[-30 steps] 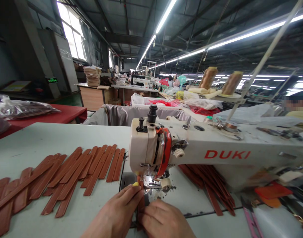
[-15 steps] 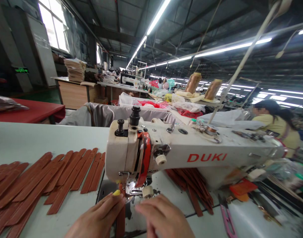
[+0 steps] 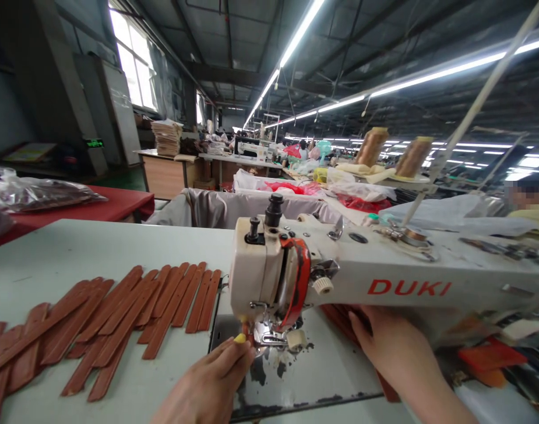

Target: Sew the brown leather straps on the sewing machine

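Note:
My left hand [image 3: 212, 377] is by the needle of a white sewing machine [image 3: 273, 265], its fingers pressed together on a brown leather strap [image 3: 246, 327] at the presser foot [image 3: 269, 338]. Most of that strap is hidden by the hand. A yellow cover [image 3: 240, 338] sits on one fingertip. My right hand [image 3: 388, 341] reaches under the machine arm to a pile of brown leather straps [image 3: 338, 318], thumb and fingers apart. Its far fingertips are hidden beneath the arm.
Many loose brown straps [image 3: 132, 312] lie spread over the pale table left of the machine. Thread cones [image 3: 372, 147] stand behind it. An orange-red object [image 3: 490, 356] lies at right. A red table [image 3: 119, 203] bears a plastic bag [image 3: 40, 191]. Another person sits at far right.
My right hand has moved from beside the left hand to the strap pile under the machine arm. The left hand stays at the presser foot. The view has turned left.

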Demonstrator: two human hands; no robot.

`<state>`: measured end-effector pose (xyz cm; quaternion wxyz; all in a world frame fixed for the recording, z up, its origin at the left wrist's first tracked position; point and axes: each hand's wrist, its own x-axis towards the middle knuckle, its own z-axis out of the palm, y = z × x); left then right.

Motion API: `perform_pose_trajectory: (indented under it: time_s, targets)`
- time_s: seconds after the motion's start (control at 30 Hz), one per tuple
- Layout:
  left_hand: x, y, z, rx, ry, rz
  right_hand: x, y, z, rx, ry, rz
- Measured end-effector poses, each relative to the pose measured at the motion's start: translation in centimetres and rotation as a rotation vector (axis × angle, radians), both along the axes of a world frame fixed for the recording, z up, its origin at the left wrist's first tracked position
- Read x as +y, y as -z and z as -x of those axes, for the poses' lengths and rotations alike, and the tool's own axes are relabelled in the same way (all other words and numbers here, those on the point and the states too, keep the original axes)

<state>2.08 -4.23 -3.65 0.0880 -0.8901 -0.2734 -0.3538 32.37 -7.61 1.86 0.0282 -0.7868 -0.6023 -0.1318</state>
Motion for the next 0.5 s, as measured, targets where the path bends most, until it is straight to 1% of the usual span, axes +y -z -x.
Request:
perform_pose_trajectory:
  time_s: [0.1, 0.2, 0.23, 0.27, 0.3, 0.37, 0.43, 0.5]
  targets:
    - [0.3, 0.6, 0.1, 0.022, 0.004, -0.061, 0.0, -0.2, -0.1, 0.004, 0.008, -0.035]
    - [0.5, 0.9, 0.4, 0.022, 0.060, -0.114, -0.2, -0.1, -0.1, -0.043, -0.003, -0.115]
    - [0.5, 0.7, 0.6, 0.008, 0.082, -0.110, -0.4, -0.3, -0.1, -0.057, -0.047, -0.167]
    - [0.6, 0.4, 0.8, -0.005, 0.105, -0.095, -0.8, -0.5, 0.0, -0.064, -0.120, -0.230]
    - [0.6, 0.0, 1.1, -0.015, 0.117, -0.062, -1.3, -0.8, 0.1, -0.062, -0.207, -0.303]
    - [1.1, -1.2, 1.7, -0.037, 0.097, 0.049, -2.9, -1.6, 0.3, -0.026, -0.366, -0.463]
    - [2.3, -2.4, 2.0, -0.039, 0.032, 0.203, -4.7, -2.4, 0.8, 0.045, -0.440, -0.605]
    - [3.8, -3.1, 1.9, -0.012, -0.003, 0.312, -6.2, -2.6, 1.8, 0.155, -0.462, -0.694]
